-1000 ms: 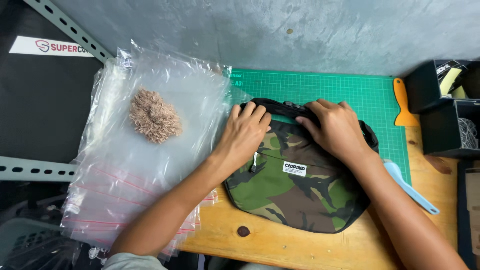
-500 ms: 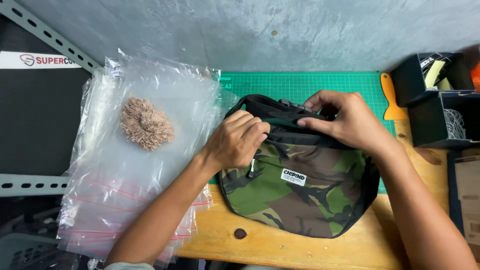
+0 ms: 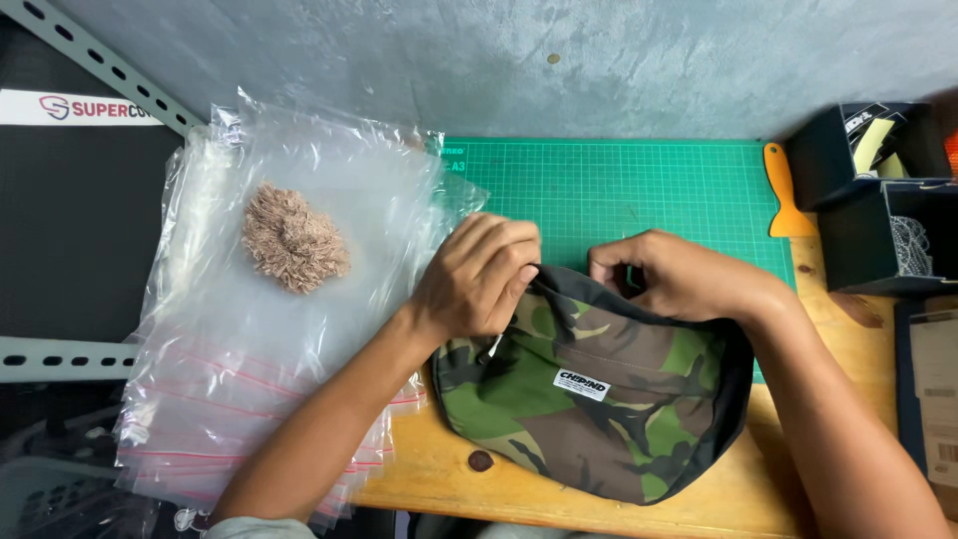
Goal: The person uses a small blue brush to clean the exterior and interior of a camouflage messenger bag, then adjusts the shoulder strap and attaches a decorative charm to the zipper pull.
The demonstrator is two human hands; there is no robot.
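I see the camouflage bag (image 3: 599, 399) lying flat, half on the green cutting mat (image 3: 639, 190) and half on the bare wooden table (image 3: 559, 494), its long axis running left to right across my view. Both hands sit on its far, upper edge, so the body of the bag lies toward me from each of them. My left hand (image 3: 479, 279) is closed on the upper left corner, fingers curled over the dark rim. My right hand (image 3: 679, 279) is pinched shut on the same rim a little to the right, thumb and fingers together on the black fabric. The two hands are near each other, apart but almost level along that edge, with the left one slightly nearer the corner and the right one nearer the middle of the opening. I cannot tell whether any strap is folded under the bag. To the left, well clear of both hands, lies a stack of clear plastic bags (image 3: 279, 349) with a tuft of tan fibre (image 3: 292, 238) on top. An orange scraper (image 3: 784, 195) rests at the mat's right edge
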